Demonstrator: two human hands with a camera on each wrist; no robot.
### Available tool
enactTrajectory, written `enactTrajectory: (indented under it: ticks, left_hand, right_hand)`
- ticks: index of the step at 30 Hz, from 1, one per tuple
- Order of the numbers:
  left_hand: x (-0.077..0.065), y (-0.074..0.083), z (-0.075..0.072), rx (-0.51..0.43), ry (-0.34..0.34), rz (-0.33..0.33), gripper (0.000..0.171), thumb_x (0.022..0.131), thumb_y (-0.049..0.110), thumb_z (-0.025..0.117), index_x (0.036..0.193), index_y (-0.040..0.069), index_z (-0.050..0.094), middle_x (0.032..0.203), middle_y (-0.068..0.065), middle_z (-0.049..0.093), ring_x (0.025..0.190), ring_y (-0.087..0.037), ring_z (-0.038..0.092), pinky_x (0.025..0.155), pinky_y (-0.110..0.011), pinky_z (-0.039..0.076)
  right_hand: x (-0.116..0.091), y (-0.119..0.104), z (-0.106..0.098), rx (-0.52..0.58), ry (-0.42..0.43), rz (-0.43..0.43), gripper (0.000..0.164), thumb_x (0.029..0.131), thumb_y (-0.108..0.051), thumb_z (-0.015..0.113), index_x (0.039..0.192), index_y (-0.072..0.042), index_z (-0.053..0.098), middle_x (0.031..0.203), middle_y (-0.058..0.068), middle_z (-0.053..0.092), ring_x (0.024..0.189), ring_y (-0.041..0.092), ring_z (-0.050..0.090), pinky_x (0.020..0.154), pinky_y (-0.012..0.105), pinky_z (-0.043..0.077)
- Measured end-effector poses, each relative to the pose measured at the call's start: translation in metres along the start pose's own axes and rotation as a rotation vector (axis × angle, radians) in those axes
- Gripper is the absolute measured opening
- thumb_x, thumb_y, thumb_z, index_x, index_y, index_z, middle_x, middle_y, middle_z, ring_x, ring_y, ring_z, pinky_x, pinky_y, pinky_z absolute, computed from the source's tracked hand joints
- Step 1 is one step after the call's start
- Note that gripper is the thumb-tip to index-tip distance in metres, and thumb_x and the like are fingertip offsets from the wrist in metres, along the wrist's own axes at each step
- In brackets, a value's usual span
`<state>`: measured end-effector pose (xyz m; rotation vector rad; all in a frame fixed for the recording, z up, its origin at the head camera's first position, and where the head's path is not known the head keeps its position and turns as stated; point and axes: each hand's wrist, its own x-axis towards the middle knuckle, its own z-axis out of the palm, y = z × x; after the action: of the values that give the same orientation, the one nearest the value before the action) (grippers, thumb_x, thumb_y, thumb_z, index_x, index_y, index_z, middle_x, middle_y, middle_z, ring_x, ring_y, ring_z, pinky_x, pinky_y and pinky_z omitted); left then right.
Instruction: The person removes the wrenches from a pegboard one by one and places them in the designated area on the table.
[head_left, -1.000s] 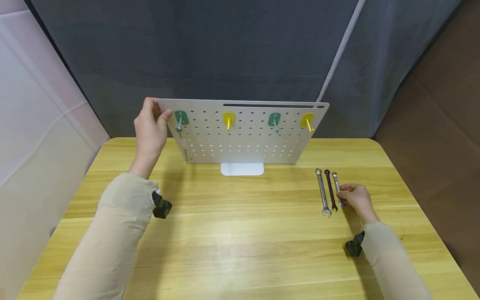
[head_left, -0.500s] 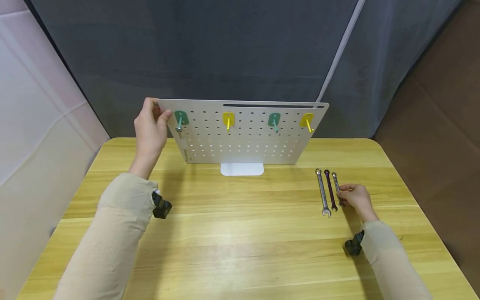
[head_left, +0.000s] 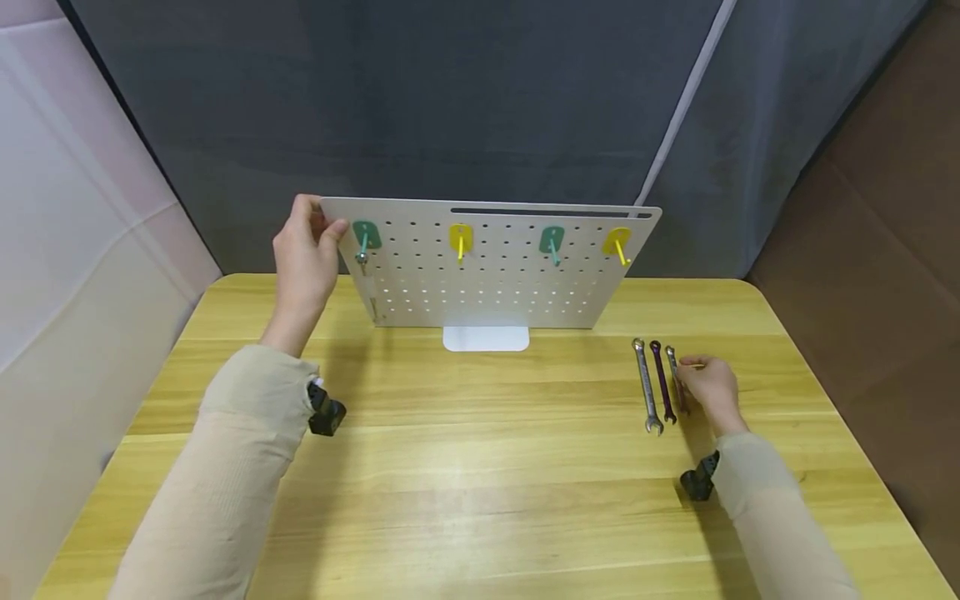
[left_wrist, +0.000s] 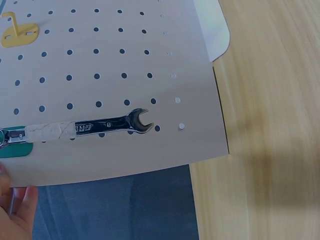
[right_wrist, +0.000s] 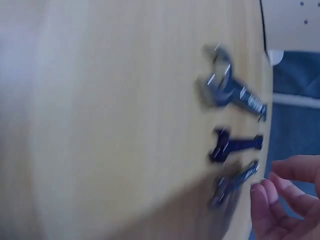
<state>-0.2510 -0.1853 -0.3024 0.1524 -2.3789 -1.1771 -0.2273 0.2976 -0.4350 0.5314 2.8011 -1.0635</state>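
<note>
My left hand [head_left: 303,271] grips the upper left corner of a white pegboard [head_left: 491,287], thumb on the front. A short combination wrench [left_wrist: 105,125] with a taped middle hangs from the leftmost green hook [head_left: 367,235]. On the table at right lie three wrenches side by side: a long silver one [head_left: 647,387], a dark purple one [head_left: 663,383] and a small silver one [head_left: 672,363]. My right hand [head_left: 711,390] is just right of the small wrench, partly covering it in the head view. In the right wrist view its relaxed fingers [right_wrist: 270,192] hold nothing.
Two yellow hooks [head_left: 461,239] [head_left: 617,242] and another green hook [head_left: 552,240] are fixed along the pegboard's upper part. The board stands on a white foot plate [head_left: 486,339] near the back of the wooden table [head_left: 465,467]. A dark curtain [head_left: 420,100] hangs behind it.
My right hand has shifted slightly up and away from the viewer, off the small silver wrench. The wrenches stay in place. My left hand keeps its hold on the pegboard.
</note>
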Motion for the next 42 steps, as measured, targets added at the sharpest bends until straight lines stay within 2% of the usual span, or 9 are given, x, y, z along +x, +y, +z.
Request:
enactTrajectory:
  ticks: [3, 8, 13, 17, 24, 29, 33, 42]
  left_hand:
    - [0.000, 0.000, 0.000, -0.004, -0.004, -0.003, 0.027, 0.098, 0.014, 0.050, 0.120, -0.001, 0.045, 0.114, -0.022, 0.059, 0.102, -0.029, 0.055, 0.087, -0.039, 0.046]
    - [0.000, 0.001, -0.001, -0.006, -0.004, -0.002, 0.027, 0.098, 0.013, 0.051, 0.120, -0.002, 0.046, 0.114, -0.022, 0.059, 0.103, -0.029, 0.056, 0.090, -0.041, 0.046]
    - [0.000, 0.000, -0.001, -0.001, 0.005, 0.005, 0.027, 0.098, 0.014, 0.051, 0.119, -0.002, 0.046, 0.114, -0.023, 0.060, 0.103, -0.031, 0.056, 0.088, -0.041, 0.046]
    - [0.000, 0.000, 0.000, 0.007, 0.013, 0.012, 0.027, 0.098, 0.014, 0.051, 0.119, -0.002, 0.047, 0.114, -0.023, 0.060, 0.102, -0.030, 0.057, 0.086, -0.041, 0.046]
    - [0.000, 0.000, 0.001, 0.007, 0.011, 0.006, 0.028, 0.098, 0.015, 0.050, 0.120, -0.002, 0.046, 0.114, -0.023, 0.060, 0.102, -0.030, 0.056, 0.087, -0.041, 0.046]
    - [0.000, 0.000, 0.000, 0.005, 0.009, 0.004, 0.028, 0.098, 0.015, 0.050, 0.120, -0.002, 0.046, 0.114, -0.022, 0.060, 0.102, -0.029, 0.056, 0.087, -0.040, 0.046]
    - [0.000, 0.000, 0.000, 0.005, 0.015, 0.003, 0.029, 0.098, 0.016, 0.050, 0.120, -0.002, 0.047, 0.115, -0.023, 0.060, 0.103, -0.030, 0.056, 0.088, -0.041, 0.046]
    - [0.000, 0.000, 0.001, 0.009, 0.011, -0.002, 0.028, 0.098, 0.015, 0.051, 0.120, -0.002, 0.046, 0.115, -0.022, 0.060, 0.102, -0.029, 0.055, 0.087, -0.040, 0.046]
  right_hand:
    - [-0.002, -0.017, 0.005, 0.025, 0.042, -0.040, 0.034, 0.095, -0.014, 0.049, 0.121, 0.006, 0.059, 0.120, 0.028, 0.059, 0.077, 0.017, 0.056, 0.058, 0.021, 0.041]
    - [-0.005, -0.045, 0.017, 0.097, 0.036, -0.111, 0.034, 0.098, -0.014, 0.045, 0.123, 0.004, 0.059, 0.118, 0.025, 0.059, 0.088, 0.022, 0.056, 0.061, 0.018, 0.041]
    - [-0.009, -0.074, 0.034, 0.148, -0.013, -0.177, 0.034, 0.098, -0.015, 0.045, 0.123, 0.003, 0.059, 0.113, 0.023, 0.062, 0.095, 0.031, 0.060, 0.063, 0.017, 0.042]
    - [-0.014, -0.098, 0.048, 0.191, -0.072, -0.198, 0.033, 0.099, -0.015, 0.045, 0.123, 0.003, 0.059, 0.113, 0.022, 0.063, 0.104, 0.035, 0.061, 0.066, 0.017, 0.043]
    - [-0.029, -0.136, 0.072, 0.254, -0.188, -0.240, 0.030, 0.097, -0.010, 0.047, 0.122, 0.002, 0.060, 0.110, 0.020, 0.063, 0.099, 0.032, 0.060, 0.078, 0.025, 0.051]
    - [-0.041, -0.157, 0.087, 0.291, -0.245, -0.328, 0.029, 0.094, -0.005, 0.049, 0.119, 0.005, 0.061, 0.108, 0.024, 0.064, 0.098, 0.035, 0.061, 0.081, 0.032, 0.053]
    - [-0.049, -0.171, 0.097, 0.333, -0.305, -0.400, 0.030, 0.095, -0.005, 0.049, 0.121, 0.005, 0.060, 0.112, 0.024, 0.065, 0.103, 0.035, 0.062, 0.087, 0.039, 0.053]
    - [-0.067, -0.200, 0.114, 0.432, -0.393, -0.491, 0.033, 0.096, -0.008, 0.053, 0.128, -0.002, 0.056, 0.127, 0.016, 0.061, 0.115, 0.030, 0.059, 0.097, 0.037, 0.049]
